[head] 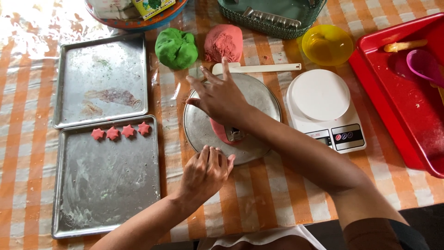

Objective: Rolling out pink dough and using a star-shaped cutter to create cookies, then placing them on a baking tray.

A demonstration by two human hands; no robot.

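Note:
My right hand (221,95) lies flat with fingers spread on a sheet of pink dough (220,132) that rests on a round metal plate (259,99). A small metal cutter (235,134) sits on the dough just below that hand. My left hand (206,171) rests at the plate's near rim, fingers curled; whether it holds anything is hidden. Several pink dough stars (121,132) sit in a row on the near baking tray (104,185).
A second, bare baking tray (99,78) lies behind it. Green dough ball (176,47), pink dough lump (224,42), white spatula (256,68), yellow bowl (327,44), white kitchen scale (323,109), red tray (402,97) at right, green basket (273,16).

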